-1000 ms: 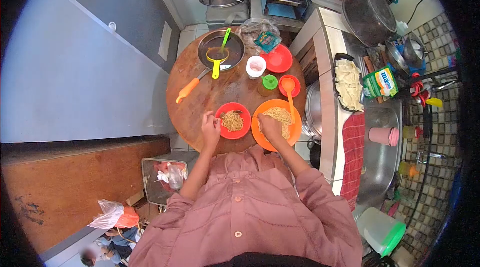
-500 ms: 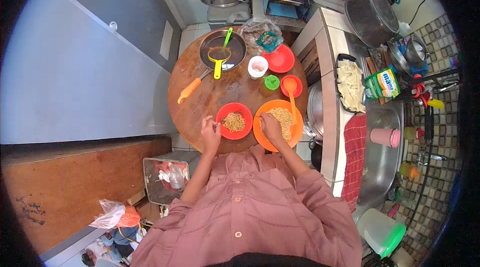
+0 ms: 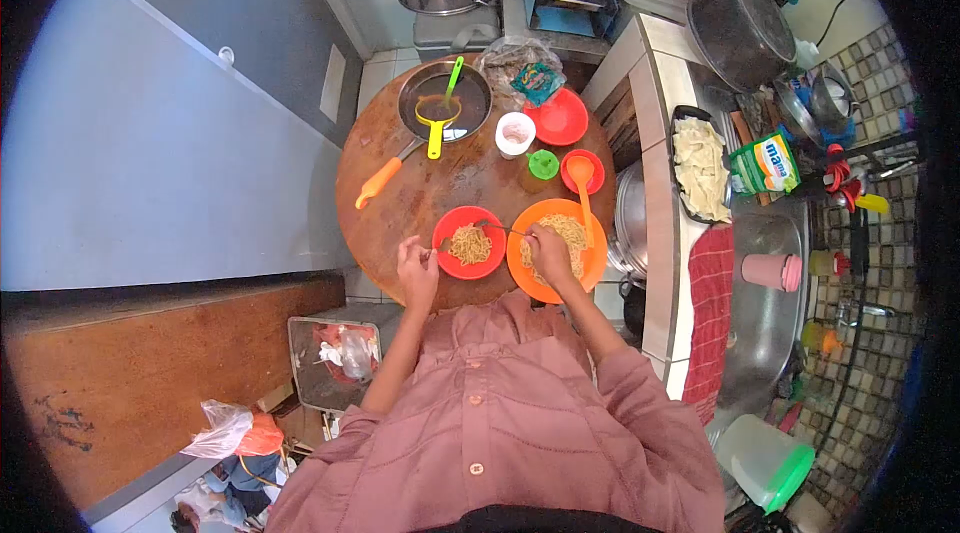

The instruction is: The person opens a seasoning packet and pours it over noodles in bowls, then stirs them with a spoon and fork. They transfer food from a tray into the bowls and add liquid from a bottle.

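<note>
My left hand (image 3: 416, 271) is at the left rim of a red bowl (image 3: 440, 259), its fingers pinched on a metal spoon (image 3: 445, 245) whose end rests by the noodles (image 3: 470, 245) in that bowl. Above an orange plate (image 3: 516, 273) is my right hand (image 3: 549, 255), closed on a metal fork (image 3: 505, 228). The fork points left, and its tip reaches over the red bowl. More noodles (image 3: 568, 229) lie in the orange plate, partly hidden by my right hand. An orange ladle (image 3: 584, 195) leans from the plate into a small red bowl (image 3: 597, 171).
On the round wooden table (image 3: 400, 233) stand a pan (image 3: 405, 98) with a yellow strainer (image 3: 435, 138), a white cup (image 3: 515, 134), a green-lidded jar (image 3: 543, 165) and a red plate (image 3: 560, 118). To the right are a counter (image 3: 655, 263) and sink (image 3: 765, 333).
The fork in my right hand has swung out to the left, now reaching over the red bowl. My left hand has shifted slightly, and the spoon shows more clearly.
</note>
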`<state>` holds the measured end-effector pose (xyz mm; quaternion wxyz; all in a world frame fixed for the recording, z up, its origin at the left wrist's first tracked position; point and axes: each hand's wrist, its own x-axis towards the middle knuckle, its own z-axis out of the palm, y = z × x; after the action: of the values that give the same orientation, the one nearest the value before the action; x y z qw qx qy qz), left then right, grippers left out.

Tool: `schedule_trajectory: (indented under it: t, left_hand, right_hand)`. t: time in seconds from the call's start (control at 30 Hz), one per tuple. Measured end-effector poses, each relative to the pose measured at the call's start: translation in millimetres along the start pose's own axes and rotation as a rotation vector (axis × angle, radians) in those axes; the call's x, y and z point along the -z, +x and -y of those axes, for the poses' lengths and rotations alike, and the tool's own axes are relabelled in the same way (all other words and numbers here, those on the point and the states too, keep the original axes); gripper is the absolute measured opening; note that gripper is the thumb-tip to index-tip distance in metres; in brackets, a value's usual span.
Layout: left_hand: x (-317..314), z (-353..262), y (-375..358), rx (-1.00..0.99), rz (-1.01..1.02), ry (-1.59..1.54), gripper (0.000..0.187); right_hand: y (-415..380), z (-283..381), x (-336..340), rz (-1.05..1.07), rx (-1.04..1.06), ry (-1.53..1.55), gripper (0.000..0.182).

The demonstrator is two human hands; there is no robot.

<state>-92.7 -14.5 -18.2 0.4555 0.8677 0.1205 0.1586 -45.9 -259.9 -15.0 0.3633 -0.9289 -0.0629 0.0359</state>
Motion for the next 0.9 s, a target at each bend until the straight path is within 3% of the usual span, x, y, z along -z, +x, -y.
schedule_trajectory:
  t: [0.2, 0.43, 0.67, 0.73, 0.9]
  left_hand:
    - [3, -5, 7, -0.026, -0.024, 0.04, 0.012]
    - [-14, 8, 11, -0.016, 0.037, 0.019, 0.011]
    - [-6, 3, 3, 0.028, 0.03, 0.031, 0.012]
    - [-4, 8, 2, 0.008, 0.021, 0.051, 0.012]
    - [-2, 11, -1, 0.034, 0.026, 0.035, 0.012]
  right_hand:
    - [-8, 32, 38, 0.079, -0.005, -0.204, 0.01]
    - [-5, 27, 9, 0.115, 0.1, -0.404, 0.013]
    - [-8, 40, 27, 0.067, 0.098, -0.357, 0.012]
    - [-10, 41, 32, 0.17, 0.058, -0.369, 0.01]
    - [-13, 33, 19, 0.172, 0.048, -0.341, 0.009]
